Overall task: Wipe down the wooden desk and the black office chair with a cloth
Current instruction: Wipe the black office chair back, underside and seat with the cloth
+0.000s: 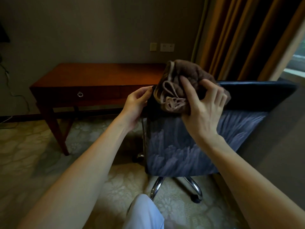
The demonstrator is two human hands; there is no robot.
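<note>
Nearest the lens, a pale trouser knee [145, 212] pokes up between two bare forearms reaching over the patterned carpet [28, 146]. Beyond them stands the wooden desk [99, 75], one long table against the wall with a single ring-pull drawer [80, 94], its top bare in what shows. Just beside its right end sits the one black office chair [189, 146], back turned toward the camera, chrome base [189, 184] showing two curved legs. On the chair's top edge, a single brown cloth [181, 80] is bunched up; the right hand [204, 109] holds it, thumb and fingers curled around the wad. The left hand [138, 101] has its fingers bent toward the chair's upper left corner, but whether it pinches the chair, the cloth hem or nothing, I cannot tell. The step looks like wiping the top of the backrest, and it would go better if the cloth were flattened into a pad, so more fabric meets the surface, with the left hand steadying the chair, since its base may roll or swivel. Long overlapping strokes from the top rail downward should carry dust away rather than spread it. Two wall sockets [162, 47] sit above the desk.
</note>
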